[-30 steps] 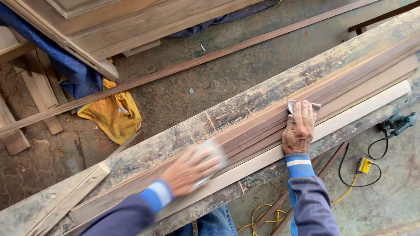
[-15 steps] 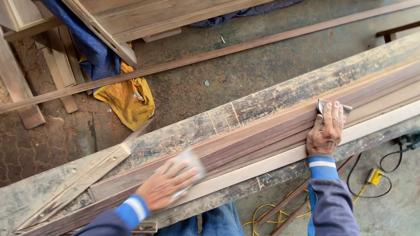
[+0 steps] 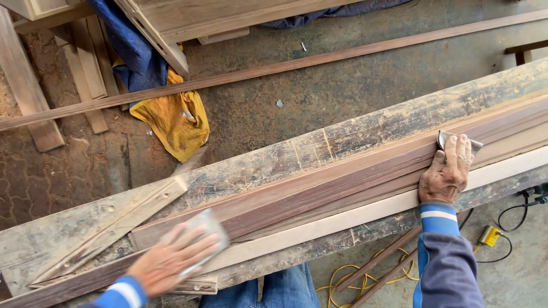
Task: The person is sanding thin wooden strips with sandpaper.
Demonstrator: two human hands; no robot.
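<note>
Several long wood strips, dark brown with one pale strip nearest me, lie along a worn plank bench. My left hand presses a grey sheet of sandpaper flat on the strips near their left end. Farther right, my right hand lies palm down on the strips, its fingers over a second piece of sandpaper whose corners stick out.
A long thin batten lies on the floor beyond the bench. A yellow cloth and blue tarp sit by stacked timber at upper left. Yellow cord, a yellow plug and a power tool lie at lower right.
My left hand has slid the sandpaper leftward along the strips toward their end. My right hand has stayed on its sandpaper, appearing farther right as the camera view shifted left.
</note>
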